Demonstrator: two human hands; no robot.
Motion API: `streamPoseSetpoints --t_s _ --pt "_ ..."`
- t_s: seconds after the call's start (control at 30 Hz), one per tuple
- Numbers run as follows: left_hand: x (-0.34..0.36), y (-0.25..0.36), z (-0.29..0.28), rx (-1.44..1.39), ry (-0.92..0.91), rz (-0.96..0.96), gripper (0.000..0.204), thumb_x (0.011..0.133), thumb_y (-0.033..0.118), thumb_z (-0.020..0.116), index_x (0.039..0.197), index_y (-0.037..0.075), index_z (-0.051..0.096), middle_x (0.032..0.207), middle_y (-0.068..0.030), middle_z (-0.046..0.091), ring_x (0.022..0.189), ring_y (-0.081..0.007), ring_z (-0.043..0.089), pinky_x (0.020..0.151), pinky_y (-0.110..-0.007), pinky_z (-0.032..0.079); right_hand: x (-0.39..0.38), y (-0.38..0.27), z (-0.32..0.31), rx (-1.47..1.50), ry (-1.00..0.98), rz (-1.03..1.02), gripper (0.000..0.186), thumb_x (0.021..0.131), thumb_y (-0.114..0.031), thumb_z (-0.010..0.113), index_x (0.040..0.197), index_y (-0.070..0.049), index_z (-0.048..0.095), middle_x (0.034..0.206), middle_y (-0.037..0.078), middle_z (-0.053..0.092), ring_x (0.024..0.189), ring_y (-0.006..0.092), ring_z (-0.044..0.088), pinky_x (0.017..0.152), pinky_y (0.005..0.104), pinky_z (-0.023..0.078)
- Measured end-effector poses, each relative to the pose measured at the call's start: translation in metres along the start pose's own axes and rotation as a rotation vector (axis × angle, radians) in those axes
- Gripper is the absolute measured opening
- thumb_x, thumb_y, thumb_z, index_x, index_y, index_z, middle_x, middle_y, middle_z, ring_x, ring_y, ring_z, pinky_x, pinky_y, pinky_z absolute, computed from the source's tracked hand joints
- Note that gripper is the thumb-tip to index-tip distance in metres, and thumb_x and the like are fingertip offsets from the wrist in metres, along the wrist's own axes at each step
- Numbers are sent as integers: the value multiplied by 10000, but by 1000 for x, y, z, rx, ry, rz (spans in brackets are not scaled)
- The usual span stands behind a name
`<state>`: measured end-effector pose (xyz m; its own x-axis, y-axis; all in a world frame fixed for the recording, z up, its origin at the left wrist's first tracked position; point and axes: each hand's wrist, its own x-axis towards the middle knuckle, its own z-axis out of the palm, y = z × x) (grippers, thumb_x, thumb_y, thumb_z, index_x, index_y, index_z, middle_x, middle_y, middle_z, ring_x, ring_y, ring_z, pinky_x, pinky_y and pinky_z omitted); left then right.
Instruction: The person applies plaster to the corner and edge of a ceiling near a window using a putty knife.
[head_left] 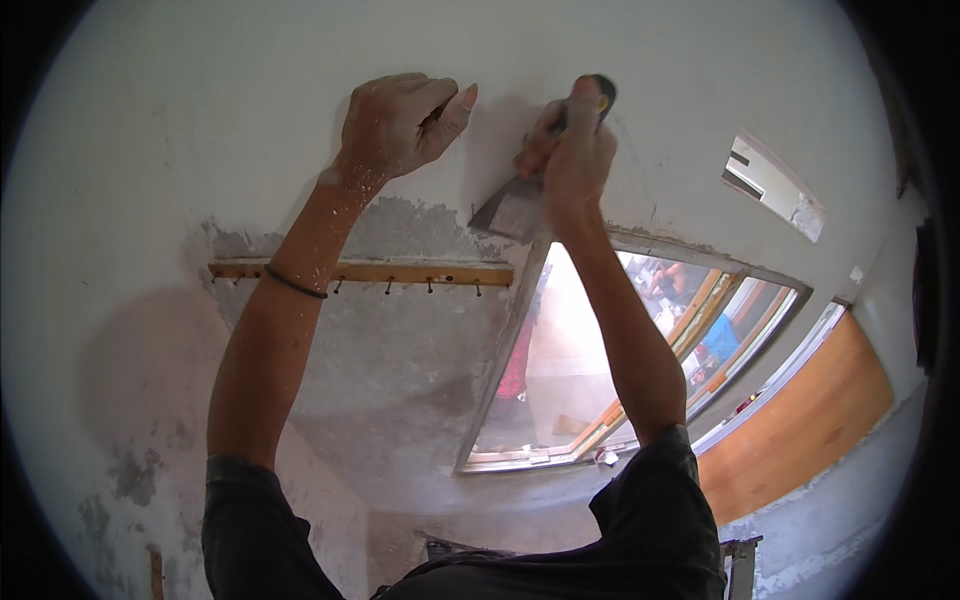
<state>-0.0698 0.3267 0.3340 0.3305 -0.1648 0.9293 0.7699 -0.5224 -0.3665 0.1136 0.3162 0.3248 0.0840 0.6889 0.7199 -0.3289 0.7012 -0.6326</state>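
Note:
My right hand (580, 165) is wrapped round the black-and-yellow handle of a scraper (512, 210). Its wide metal blade points down and left, close to the wall's patchy edge above the window's corner; whether it touches there I cannot tell. The hand is slightly blurred. Beside it on the left, my left hand (400, 125) is raised in a loose fist with the thumb sticking out. Nothing shows in that fist, and white dust covers it and the wrist. Behind both hands spreads the pale wall (250, 110), with grey bare patches along its lower edge.
A wooden rail with metal hooks (390, 272) runs below the left hand, behind the left forearm. A framed window (560, 350) lies behind the right forearm, with a small opening (770, 185) up to its right. Low on the right is an orange-brown wooden panel (810, 410).

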Motion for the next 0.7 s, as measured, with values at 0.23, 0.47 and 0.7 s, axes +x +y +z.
streamPoseSetpoints --t_s 0.23,0.47,0.7 --pt "1 4 -1 -37 9 -22 443 931 304 600 560 86 498 454 -55 424 400 -213 429 416 -340 368 23 -30 1 65 -26 -172 584 949 -609 429 674 -94 413 486 -8 314 389 117 332 382 287 295" --pt "-5 -3 1 -47 52 0 453 927 309 610 550 92 484 436 -37 392 391 -187 397 402 -326 348 12 -15 13 -35 20 -149 600 935 -635 432 697 -85 411 495 -21 307 395 104 304 381 281 284" --pt "-1 -2 -1 -71 23 5 452 924 297 613 545 87 484 437 -41 397 392 -191 404 405 -332 352 -2 -8 7 -32 -27 -124 571 954 -597 427 686 -94 401 487 -26 284 391 102 288 377 279 284"
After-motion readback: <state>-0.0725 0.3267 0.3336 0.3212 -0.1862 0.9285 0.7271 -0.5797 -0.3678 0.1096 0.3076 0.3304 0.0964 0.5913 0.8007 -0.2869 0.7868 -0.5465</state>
